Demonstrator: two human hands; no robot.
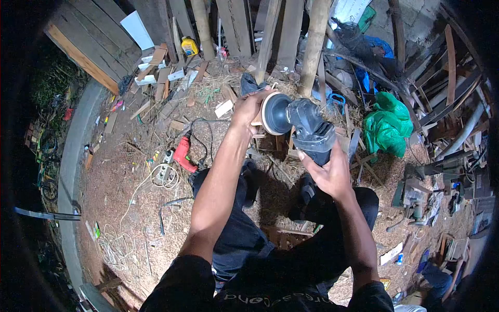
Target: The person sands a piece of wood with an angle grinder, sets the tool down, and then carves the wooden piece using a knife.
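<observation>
From afar I watch the black power tool (313, 125) sit between my hands, the right hand (331, 172) wrapped round its body, the left hand (250, 108) curled on the pale round piece (264, 117) against its disc (278, 113); red drill (183, 153) lies left, green plastic (389, 126) right.

We see bright white light across the littered floor (112, 187), pale glints on the black power tool (314, 125), deep shadow beneath it, foliage (57, 86) at left very dim, fisheye curving toward dark corners.
</observation>
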